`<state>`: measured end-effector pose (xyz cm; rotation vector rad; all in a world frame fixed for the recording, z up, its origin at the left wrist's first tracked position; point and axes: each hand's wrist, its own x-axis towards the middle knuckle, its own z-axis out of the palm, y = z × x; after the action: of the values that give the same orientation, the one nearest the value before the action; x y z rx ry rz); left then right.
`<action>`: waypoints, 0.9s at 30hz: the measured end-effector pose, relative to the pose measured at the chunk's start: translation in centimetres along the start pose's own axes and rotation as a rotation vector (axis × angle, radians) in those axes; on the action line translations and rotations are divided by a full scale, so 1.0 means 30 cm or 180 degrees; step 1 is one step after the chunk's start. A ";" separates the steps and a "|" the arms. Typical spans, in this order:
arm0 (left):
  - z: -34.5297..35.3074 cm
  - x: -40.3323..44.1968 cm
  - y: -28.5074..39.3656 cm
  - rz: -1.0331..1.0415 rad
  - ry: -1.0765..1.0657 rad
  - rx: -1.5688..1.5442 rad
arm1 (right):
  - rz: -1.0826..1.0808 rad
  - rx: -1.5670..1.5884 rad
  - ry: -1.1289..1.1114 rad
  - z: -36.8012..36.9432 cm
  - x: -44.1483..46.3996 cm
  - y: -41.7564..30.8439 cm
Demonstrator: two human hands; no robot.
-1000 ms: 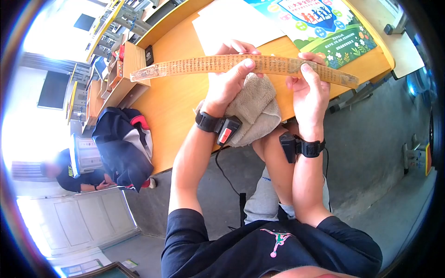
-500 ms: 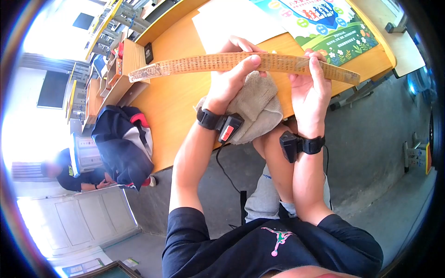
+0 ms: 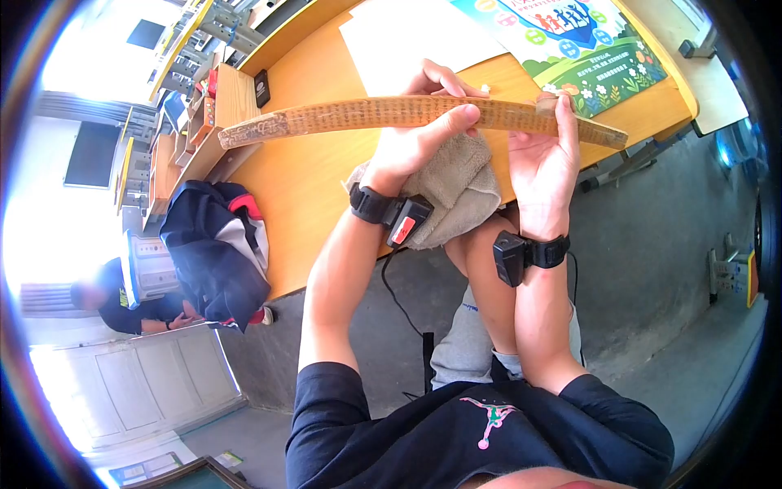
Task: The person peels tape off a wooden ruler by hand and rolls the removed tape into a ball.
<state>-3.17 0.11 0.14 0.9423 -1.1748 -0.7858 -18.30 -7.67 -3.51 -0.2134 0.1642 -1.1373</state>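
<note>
A long, curved, brownish strip (image 3: pixel 350 114) covered in rows of small dark characters is held up above the desk (image 3: pixel 301 171). My left hand (image 3: pixel 419 134) grips it near the middle, thumb on the near face and fingers behind. Farther right, my right hand (image 3: pixel 544 151) pinches the strip between thumb and fingers; its fingertips are partly hidden. Both ends of the strip stick out past my hands. Under my left hand a grey-beige cloth (image 3: pixel 460 191) lies over the desk's front edge.
White paper (image 3: pixel 415 41) and a colourful poster (image 3: pixel 582 53) lie at the back of the desk. A dark jacket (image 3: pixel 208 253) hangs at the desk's left side. Wooden boxes (image 3: pixel 199 122) stand left. Another person (image 3: pixel 130 306) is at the far left.
My left hand has slid slightly right along the strip. The strip's left end has moved a little left and down, and its face has tilted. My right hand's fingers have shifted slightly.
</note>
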 end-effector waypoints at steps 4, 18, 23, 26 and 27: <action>-0.001 0.000 -0.004 -0.0034 -0.0095 0.0032 | 0.0053 0.0037 0.0042 0.006 -0.004 -0.002; 0.002 0.000 0.009 -0.0060 -0.0052 -0.0390 | -0.0038 -0.0297 -0.0653 0.004 -0.002 -0.049; -0.028 0.005 0.006 -0.0099 0.0067 -0.1227 | -0.0098 -0.0443 -0.1801 0.023 -0.008 -0.062; -0.035 0.005 0.008 -0.0150 0.0045 -0.1472 | -0.0225 -0.0856 -0.2394 0.012 -0.003 -0.079; -0.032 0.005 0.010 -0.0189 0.0088 -0.1408 | -0.0239 -0.1089 -0.2573 0.009 -0.006 -0.085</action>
<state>-2.18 0.28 0.37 0.6190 -0.8995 -1.0259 -20.54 -8.52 -2.61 -0.9666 -0.3736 -1.0138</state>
